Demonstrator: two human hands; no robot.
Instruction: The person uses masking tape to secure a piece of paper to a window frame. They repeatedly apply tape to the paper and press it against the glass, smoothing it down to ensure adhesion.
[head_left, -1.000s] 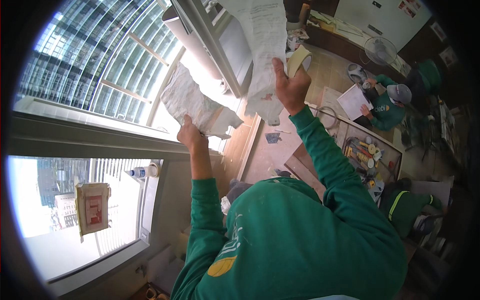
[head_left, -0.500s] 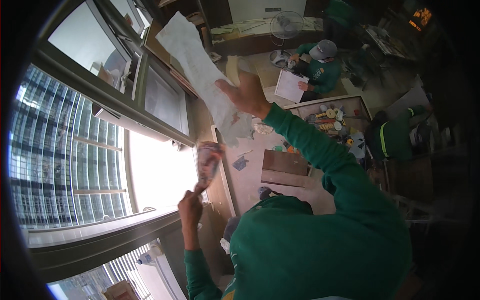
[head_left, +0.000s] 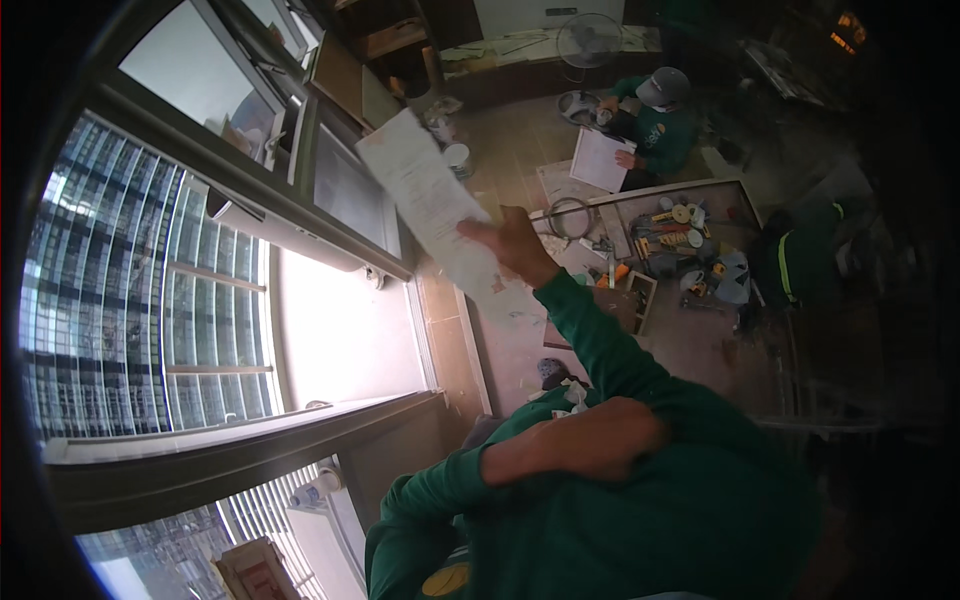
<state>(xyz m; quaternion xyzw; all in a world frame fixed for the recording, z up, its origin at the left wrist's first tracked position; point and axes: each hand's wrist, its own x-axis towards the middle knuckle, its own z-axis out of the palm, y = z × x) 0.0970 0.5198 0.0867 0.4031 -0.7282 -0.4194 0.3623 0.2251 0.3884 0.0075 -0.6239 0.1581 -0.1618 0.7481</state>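
A person in a green long-sleeved top holds a long white sheet of paper [head_left: 432,205] up and out with the right hand [head_left: 512,243], the fingers closed on the sheet's lower part so that most of it stands above the hand, tilted toward the window frame [head_left: 300,215]. The green sleeve runs back from that hand toward the lower middle of the head view. The left hand is out of sight: only a bare left forearm [head_left: 575,450] crosses the chest (its far end is hidden against the top), so how that hand is set cannot be told. The paper hangs in the air near the glass, over a tiled floor [head_left: 500,350] far below. Down there a second person [head_left: 655,120] in a grey cap and green top crouches beside a white board [head_left: 600,158], and a table fan [head_left: 590,40] stands close behind. A flat tray of tools and small parts [head_left: 670,240] lies just beside them, with a coil of wire [head_left: 570,215] at its edge. Through the window at left, a tall building's gridded front [head_left: 110,300] fills the pane.
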